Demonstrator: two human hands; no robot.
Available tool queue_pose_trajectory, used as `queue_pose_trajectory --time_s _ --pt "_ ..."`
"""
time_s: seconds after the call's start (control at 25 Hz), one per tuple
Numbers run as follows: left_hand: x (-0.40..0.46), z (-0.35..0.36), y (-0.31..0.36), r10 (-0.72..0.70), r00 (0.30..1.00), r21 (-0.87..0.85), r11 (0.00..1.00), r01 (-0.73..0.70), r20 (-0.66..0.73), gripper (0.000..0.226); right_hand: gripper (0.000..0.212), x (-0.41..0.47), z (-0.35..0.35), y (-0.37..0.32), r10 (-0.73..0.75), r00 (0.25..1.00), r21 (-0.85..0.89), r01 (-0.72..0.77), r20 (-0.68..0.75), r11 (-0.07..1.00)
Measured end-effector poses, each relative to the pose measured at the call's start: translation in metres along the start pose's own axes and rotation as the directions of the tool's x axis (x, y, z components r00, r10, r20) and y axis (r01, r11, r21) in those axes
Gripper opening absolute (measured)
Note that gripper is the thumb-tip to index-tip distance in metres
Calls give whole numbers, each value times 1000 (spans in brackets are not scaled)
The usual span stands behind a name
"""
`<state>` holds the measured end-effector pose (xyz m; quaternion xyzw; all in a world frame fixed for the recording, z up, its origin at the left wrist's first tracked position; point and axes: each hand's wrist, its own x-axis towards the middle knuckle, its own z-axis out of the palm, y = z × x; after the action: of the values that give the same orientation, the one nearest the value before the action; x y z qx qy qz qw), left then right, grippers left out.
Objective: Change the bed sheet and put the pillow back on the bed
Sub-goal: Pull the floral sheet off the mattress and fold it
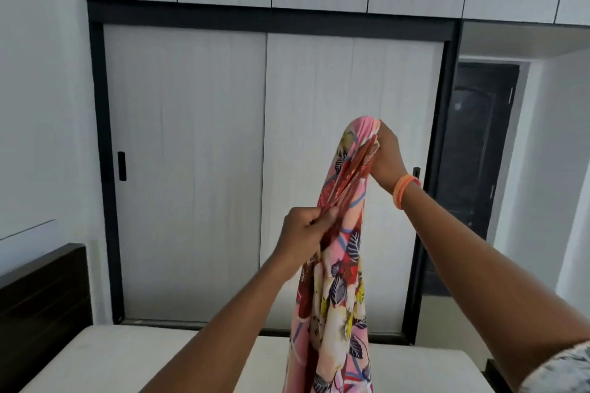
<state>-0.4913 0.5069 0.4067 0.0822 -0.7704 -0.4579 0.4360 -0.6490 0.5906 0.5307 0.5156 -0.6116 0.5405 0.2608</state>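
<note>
A pink floral bed sheet (338, 290) hangs bunched in a long column in front of me, its lower end dropping out of view at the bottom edge. My right hand (388, 156) grips its top end, raised at about head height. My left hand (303, 236) is lower and pinches gathered folds of the same sheet at its left side. Below lies the bare white mattress (111, 360) of the bed. No pillow is in view.
A dark wooden headboard (41, 303) stands at the left end of the bed. Behind the bed is a wardrobe with pale sliding doors (191, 169) in a black frame. A dark door (475, 143) sits in a recess at the right.
</note>
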Motion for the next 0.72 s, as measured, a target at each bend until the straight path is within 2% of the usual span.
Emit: queue_pose_trajectory --time_s 0.08,0.12,0.16,0.2,0.28,0.36,0.4,0.48,0.52,0.56,0.64,0.72 --pt "4 -24 -13 -200 978 -208 961 184 -60 38 12 -1 -9 12 -75 994 -224 90 75 971" --pt "6 -36 -19 -279 955 -276 930 241 -106 34 18 -2 -12 20 -87 984 -304 132 157 944" --pt "7 -47 -25 -315 937 -275 924 266 -150 32 22 -4 -15 27 -51 969 -361 139 242 922" --pt "6 -54 -27 -296 933 -173 949 263 -203 33 25 -6 -17 33 25 940 -429 131 339 894" --pt "-3 -63 -31 -136 950 197 961 195 -280 32 22 -11 -15 41 147 865 -530 152 479 834" --pt "-18 -65 -31 16 966 485 867 115 -258 26 18 -12 -13 39 219 813 -489 90 539 868" --pt "-27 -65 -32 51 973 581 808 92 -224 32 20 -12 -13 35 256 788 -411 -3 561 912" --pt "-37 -63 -43 131 980 710 704 13 -148 32 20 -13 -17 29 310 733 -252 -193 606 948" --pt "-39 -63 -47 192 975 738 673 -47 -114 26 14 -14 -20 27 332 697 -200 -266 636 943" --pt "-41 -63 -51 238 967 737 669 -92 -95 23 6 -15 -22 24 339 663 -158 -319 667 934" --pt "-42 -61 -59 259 957 670 734 -108 -130 23 6 -16 -22 20 324 640 -107 -353 697 929" --pt "-42 -58 -60 188 963 561 827 -49 -193 25 6 -15 -22 21 331 634 -109 -363 699 925"
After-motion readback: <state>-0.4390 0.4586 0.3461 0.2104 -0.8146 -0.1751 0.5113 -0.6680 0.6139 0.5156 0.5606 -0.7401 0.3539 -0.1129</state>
